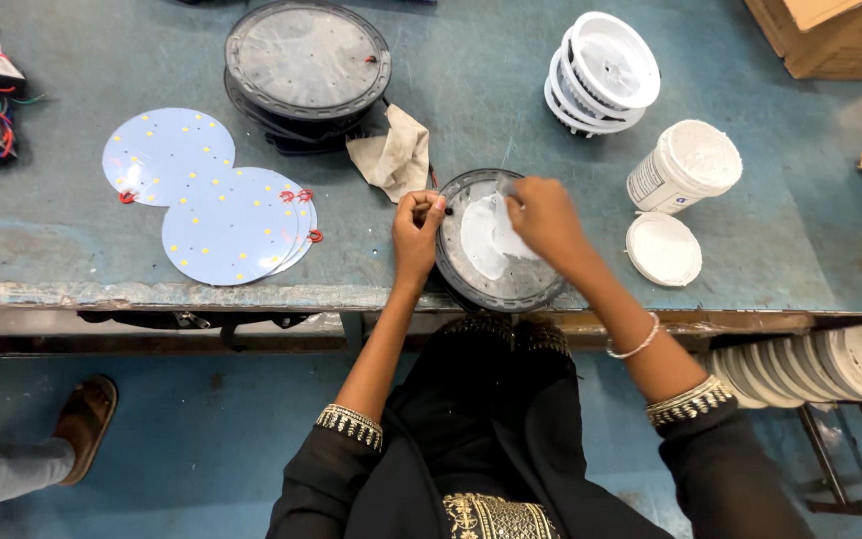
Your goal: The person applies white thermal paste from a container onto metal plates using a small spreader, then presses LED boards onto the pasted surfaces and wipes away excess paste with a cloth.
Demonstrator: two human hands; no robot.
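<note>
Worktop (102, 255): a worn blue-green surface, seen from above, on which round lamp parts are laid out.
Lamp housing in hand (499, 284): a dark, round metal dish at the worktop's near edge, its floor partly coated with white paste (481, 240). It is judged rigid and fairly heavy, unlikely to slide; the raised rim is judged the safest place to grip, since the pasted floor would be slick and would smear.
Stacked housings (306, 60): two like dishes piled at the far side, well apart from the work.
LED boards (226, 225): thin pale discs dotted with yellow chips, overlapped to the left; judged light and fragile, best lifted by the edges.
White reflectors (606, 70): nested plastic cups at upper right.
Paste tub (685, 165): tipped on its side, its lid (662, 248) lying just beside it.
Rag (391, 150): crumpled near the housing's far rim.
Right hand (543, 215): fingers curled together, pressed down into the paste; whether a tool is held cannot be told.
Left hand (418, 225): closed, pinching the housing's left rim.
</note>
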